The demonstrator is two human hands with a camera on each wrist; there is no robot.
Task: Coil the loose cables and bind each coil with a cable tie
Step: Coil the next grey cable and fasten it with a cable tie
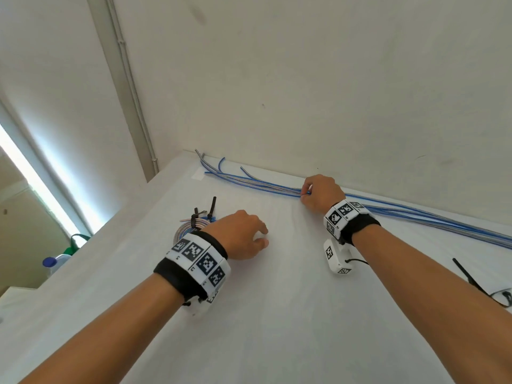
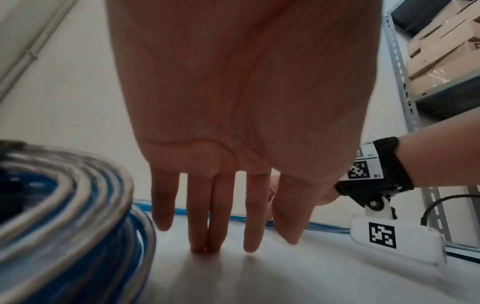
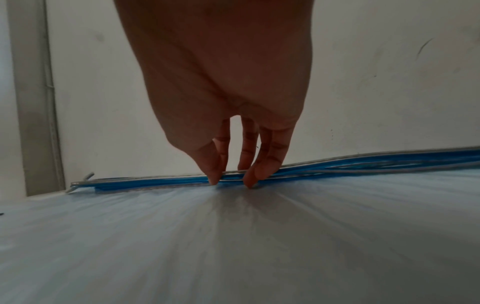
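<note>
A bundle of loose blue and grey cables (image 1: 401, 212) runs straight along the wall at the back of the white table (image 1: 277, 314). My right hand (image 1: 307, 193) reaches over to it. In the right wrist view, the thumb and fingertips of that hand (image 3: 232, 181) pinch the loose cables (image 3: 155, 182). A finished coil (image 1: 191, 227) bound with black ties lies at the left. My left hand (image 1: 246, 236) hovers beside the coil (image 2: 64, 205), empty. The straight fingers (image 2: 249, 226) of that hand point down at the table.
A spare black cable tie (image 1: 471, 278) lies near the table's right edge. Bottles (image 1: 55, 261) stand below the table's left edge. A metal shelf with cardboard boxes (image 2: 441, 51) stands to the right. The wall (image 1: 304, 79) closes off the back.
</note>
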